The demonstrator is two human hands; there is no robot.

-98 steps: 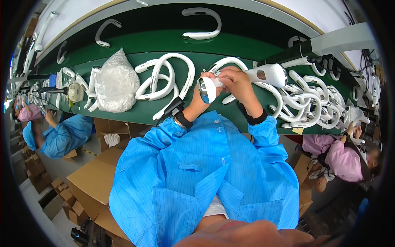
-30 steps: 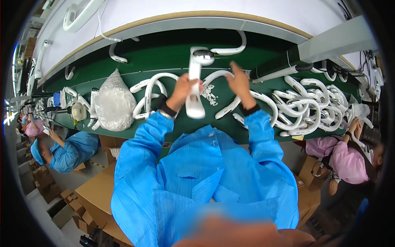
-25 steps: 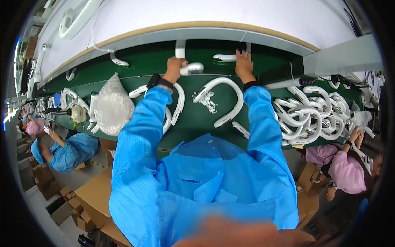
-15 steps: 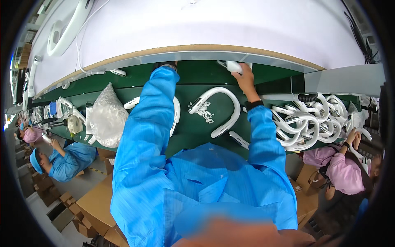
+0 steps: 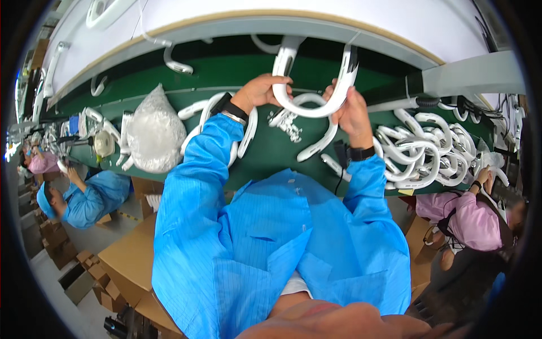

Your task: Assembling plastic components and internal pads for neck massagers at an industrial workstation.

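Between my hands, above the green bench, is a white U-shaped neck fan (image 5: 310, 110), its curve toward me and its two ends pointing at the shelf. My left hand (image 5: 261, 92) is closed around its left arm; my right hand (image 5: 351, 110) pinches the right arm, thumb toward me. Dark slots show along both arms. Beneath it, partly covered, another curved white neck fan (image 5: 324, 141) lies on the bench beside a small heap of white plastic pieces (image 5: 291, 127). More white curved parts (image 5: 250, 133) rest next to my left wrist.
A big clear bag of small parts (image 5: 153, 133) stands at the left. Many neck fans are piled (image 5: 420, 150) at the right. The shelf edge (image 5: 226, 29) overhangs the bench's far side. One person in blue (image 5: 93, 198) sits at left, another in pink (image 5: 463, 220) at right.
Both hands have come back from under the shelf edge toward me. The neck fan is now held up between them; before, my right hand held a white thing at the shelf and my left was hidden.
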